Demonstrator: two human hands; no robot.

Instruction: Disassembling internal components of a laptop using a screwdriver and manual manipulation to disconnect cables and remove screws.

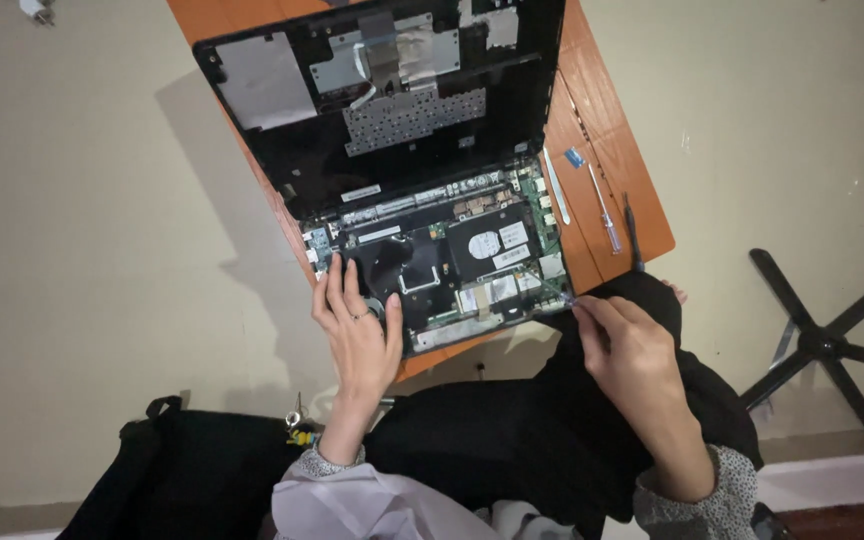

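Observation:
An opened laptop (pixel 422 250) lies on a small orange table (pixel 612 170), its top cover (pixel 382 100) flipped back and the green circuit board and drive exposed. My left hand (pixel 357 325) rests flat on the near left corner of the laptop base, fingers spread, a ring on one finger. My right hand (pixel 627 350) pinches a thin screwdriver (pixel 558 292) whose tip points into the near right corner of the board.
More tools lie on the table right of the laptop: a white pry tool (pixel 555 186), a clear-handled screwdriver (pixel 604 208) and a dark tool (pixel 632 232). A chair base (pixel 827 340) stands on the floor at right. A black bag (pixel 182 480) lies at lower left.

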